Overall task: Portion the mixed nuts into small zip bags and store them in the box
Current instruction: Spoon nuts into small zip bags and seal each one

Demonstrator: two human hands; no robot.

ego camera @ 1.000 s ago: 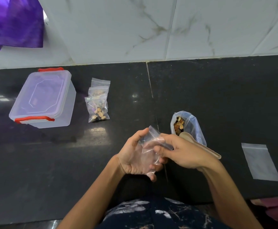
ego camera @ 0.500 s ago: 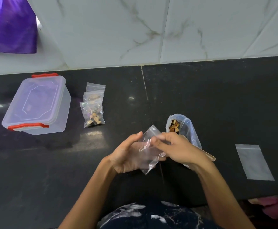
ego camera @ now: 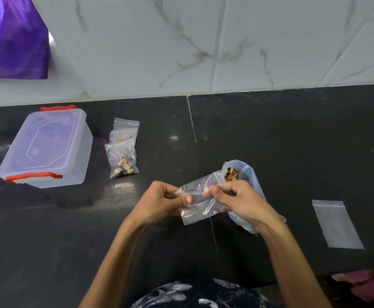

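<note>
Your left hand (ego camera: 161, 202) and right hand (ego camera: 237, 200) are both up off the black counter (ego camera: 292, 141), each pinching one end of an empty small zip bag (ego camera: 200, 202). Left thumb and fingers are curled on the bag's left end, right fingers curled on its right end near the top strip. The bag is stretched between them, crumpled, tilted up toward the right. Hands are apart, with the bag spanning the gap.

Bulk bag of mixed nuts (ego camera: 240, 176) stands just behind your right hand, mouth open, nuts visible inside. Your right hand covers its lower part, and the small bag's upper corner overlaps its rim in the view; can't tell if they touch.

Three filled zip bags (ego camera: 122, 152) lie in an overlapping stack on the counter, well to the left of your hands, nuts showing through the front one. The box (ego camera: 46, 147) sits just left of that stack, translucent, lid on, red clips at the near and far ends. Can't tell whether anything's inside.

One flat empty zip bag (ego camera: 336, 224) lies on the counter to your right, apart from everything else.

White marble-pattern tiles (ego camera: 226, 45) run behind the counter, purple cloth (ego camera: 15, 41) hangs top left. Something dark red (ego camera: 368, 283) at the bottom right edge, too cropped to identify
</note>
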